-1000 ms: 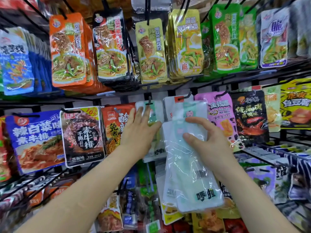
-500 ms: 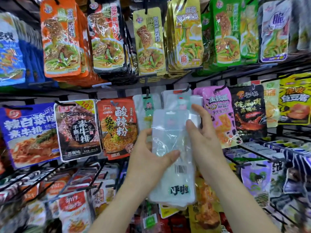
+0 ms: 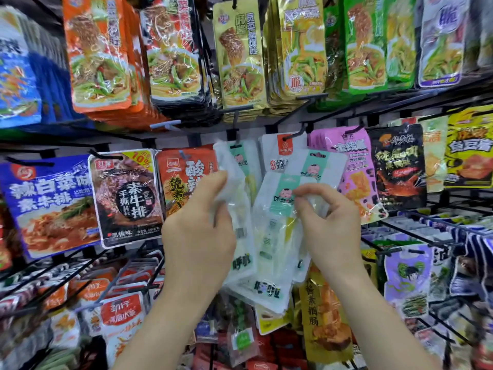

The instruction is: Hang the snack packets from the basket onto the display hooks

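Observation:
Several white snack packets with mint-green headers [image 3: 274,236] are fanned out in front of the middle row of the display. My left hand [image 3: 202,231] grips the left packets [image 3: 240,209] from the side. My right hand [image 3: 328,225] pinches the upper part of the right packets [image 3: 312,166]. Above them a black display hook [image 3: 236,126] sticks out of the rack, and one white packet with a green tab [image 3: 237,156] appears to hang under it. The basket is out of view.
Full hooks of packets surround the spot: an orange noodle packet [image 3: 184,180] to the left, a white-and-red packet [image 3: 280,153] and a purple packet [image 3: 352,172] to the right, a gold packet [image 3: 240,54] above. Black wire hooks [image 3: 416,228] jut out at lower right.
The view has shifted down and closer. My hands have spread the packet stack apart: the left hand has moved onto the left packets, and the right hand has curled into a pinch at the packets' tops.

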The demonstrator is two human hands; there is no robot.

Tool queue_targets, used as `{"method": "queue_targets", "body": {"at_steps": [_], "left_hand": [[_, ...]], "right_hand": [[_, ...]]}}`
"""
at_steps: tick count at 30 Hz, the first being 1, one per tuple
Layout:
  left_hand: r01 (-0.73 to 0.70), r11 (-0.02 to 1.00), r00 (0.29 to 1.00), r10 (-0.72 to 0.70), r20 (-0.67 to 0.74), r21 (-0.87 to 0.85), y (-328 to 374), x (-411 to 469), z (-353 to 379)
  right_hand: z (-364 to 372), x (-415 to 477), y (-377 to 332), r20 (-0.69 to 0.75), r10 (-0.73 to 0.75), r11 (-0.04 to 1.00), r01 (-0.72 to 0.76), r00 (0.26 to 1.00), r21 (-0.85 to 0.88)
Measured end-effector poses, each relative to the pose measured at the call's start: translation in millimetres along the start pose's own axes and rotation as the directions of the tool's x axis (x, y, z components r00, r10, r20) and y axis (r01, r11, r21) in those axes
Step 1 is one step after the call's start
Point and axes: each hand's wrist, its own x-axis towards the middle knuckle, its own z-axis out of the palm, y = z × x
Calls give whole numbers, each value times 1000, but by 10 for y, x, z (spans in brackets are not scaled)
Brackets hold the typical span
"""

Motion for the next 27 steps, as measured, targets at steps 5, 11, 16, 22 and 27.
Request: {"method": "queue_targets", "body": {"at_steps": [5, 11, 16, 22, 27], "left_hand": [[-333, 812, 936, 222, 274, 479, 272, -112, 272], [-291, 882, 883, 98, 459, 371, 308, -139, 275], [-21, 992, 753, -65, 655, 121, 343, -6, 149], [230, 970, 935, -200, 292, -74, 105, 261, 157], [566, 721, 823, -469, 320, -399, 34, 443, 225]], "right_hand": [[90, -36, -190, 15, -1, 990, -1, 1000, 140], [22, -87, -158, 186, 176, 872, -241, 967, 426], [-62, -25, -166, 187, 203, 860, -267, 961, 435], [-52, 34, -201, 220, 305, 802, -374, 927, 465], [-57, 31, -220, 210, 302, 849, -362, 930, 384]]}}
